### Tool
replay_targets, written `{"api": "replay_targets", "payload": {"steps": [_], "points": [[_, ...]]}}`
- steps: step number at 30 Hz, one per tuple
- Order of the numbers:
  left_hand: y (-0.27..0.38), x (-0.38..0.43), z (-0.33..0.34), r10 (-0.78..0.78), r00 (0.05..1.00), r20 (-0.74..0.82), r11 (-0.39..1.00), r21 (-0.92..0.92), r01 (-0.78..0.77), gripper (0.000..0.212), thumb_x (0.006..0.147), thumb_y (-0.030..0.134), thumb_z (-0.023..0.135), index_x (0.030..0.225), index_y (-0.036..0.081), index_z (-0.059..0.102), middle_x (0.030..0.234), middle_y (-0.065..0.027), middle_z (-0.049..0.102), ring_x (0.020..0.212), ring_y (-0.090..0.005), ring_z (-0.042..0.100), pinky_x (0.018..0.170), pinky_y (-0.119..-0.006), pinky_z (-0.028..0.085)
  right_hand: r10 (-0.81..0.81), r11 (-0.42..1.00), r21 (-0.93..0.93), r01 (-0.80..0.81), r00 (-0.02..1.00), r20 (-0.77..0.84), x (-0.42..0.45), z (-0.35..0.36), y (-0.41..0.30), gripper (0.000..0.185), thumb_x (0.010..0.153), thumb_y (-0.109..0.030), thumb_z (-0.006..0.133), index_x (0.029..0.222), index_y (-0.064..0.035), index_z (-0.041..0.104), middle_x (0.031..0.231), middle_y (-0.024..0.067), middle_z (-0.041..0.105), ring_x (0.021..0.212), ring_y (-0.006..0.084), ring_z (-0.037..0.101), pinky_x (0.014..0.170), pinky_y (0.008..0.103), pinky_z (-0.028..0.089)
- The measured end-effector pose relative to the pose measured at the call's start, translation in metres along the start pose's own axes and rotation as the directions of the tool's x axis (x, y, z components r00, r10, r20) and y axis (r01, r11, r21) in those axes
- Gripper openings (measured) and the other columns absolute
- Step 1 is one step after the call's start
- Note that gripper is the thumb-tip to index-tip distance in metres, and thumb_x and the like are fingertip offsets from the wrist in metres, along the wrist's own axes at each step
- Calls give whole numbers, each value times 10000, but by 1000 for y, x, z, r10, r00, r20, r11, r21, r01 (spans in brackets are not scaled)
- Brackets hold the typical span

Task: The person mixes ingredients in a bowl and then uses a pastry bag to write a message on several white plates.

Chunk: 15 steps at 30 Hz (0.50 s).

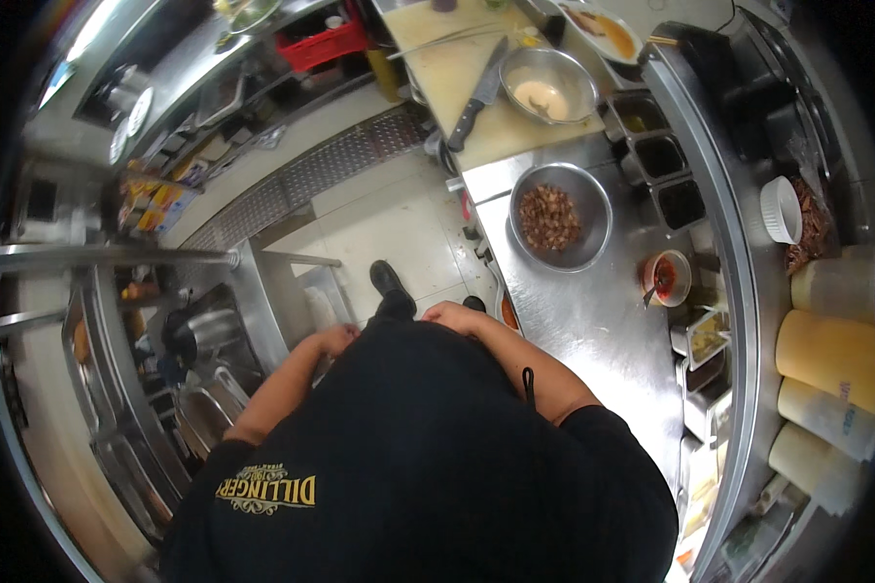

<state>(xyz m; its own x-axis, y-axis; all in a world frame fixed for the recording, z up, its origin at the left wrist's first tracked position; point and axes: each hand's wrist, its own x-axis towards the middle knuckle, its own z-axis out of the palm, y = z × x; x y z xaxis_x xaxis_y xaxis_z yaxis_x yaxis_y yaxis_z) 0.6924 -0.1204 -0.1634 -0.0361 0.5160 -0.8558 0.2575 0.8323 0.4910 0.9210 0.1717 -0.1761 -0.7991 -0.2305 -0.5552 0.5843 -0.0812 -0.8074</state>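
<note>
My left hand [339, 339] hangs low at the left side of my black shirt, its fingers partly hidden by the cloth. My right hand [448, 318] is at the front of my body, near the edge of the steel counter [569, 313]; whether either hand holds something cannot be seen. On the counter stands a steel bowl [590, 218] of diced brown food [548, 216]. Beyond it, a chef's knife [477, 95] lies on a pale cutting board [437, 80] beside a steel bowl of creamy sauce [539, 98]. A small tub of red sauce [667, 278] has a spoon in it.
Steel inserts [660, 157] line the counter's far side below a metal rail. On the shelf at right are a white ramekin [780, 210] and several large containers [831, 353]. A steel rack [102, 259] with trays stands at left; a red basket [324, 40] is at the top.
</note>
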Motion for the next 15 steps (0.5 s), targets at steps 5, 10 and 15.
{"api": "replay_targets", "payload": {"steps": [5,10,15], "points": [[11,80,-133,33,991,-131,887,461,31,462,846,424,788,1063,21,727,921,-200,752,890,-346,720,848,-450,563,65,957,-244,-156,937,-344,15,-37,-11,345,973,-363,689,1034,-35,776,919,161,768,832,228,702,798,389,544],[46,105,-271,-17,951,-308,987,-155,-32,418,846,409,788,994,24,724,960,-200,751,938,-329,714,857,-452,559,306,947,241,-211,818,-487,3,-44,-69,320,989,-324,707,1156,-54,744,974,61,755,813,135,669,727,293,544],[5,138,-342,158,929,-335,935,354,-31,438,909,410,714,995,-19,711,970,-211,745,974,-355,712,878,-454,561,223,597,635,490,659,-718,-58,-29,-129,362,1080,-312,565,1311,-44,642,1103,97,728,933,168,690,840,317,565]]}}
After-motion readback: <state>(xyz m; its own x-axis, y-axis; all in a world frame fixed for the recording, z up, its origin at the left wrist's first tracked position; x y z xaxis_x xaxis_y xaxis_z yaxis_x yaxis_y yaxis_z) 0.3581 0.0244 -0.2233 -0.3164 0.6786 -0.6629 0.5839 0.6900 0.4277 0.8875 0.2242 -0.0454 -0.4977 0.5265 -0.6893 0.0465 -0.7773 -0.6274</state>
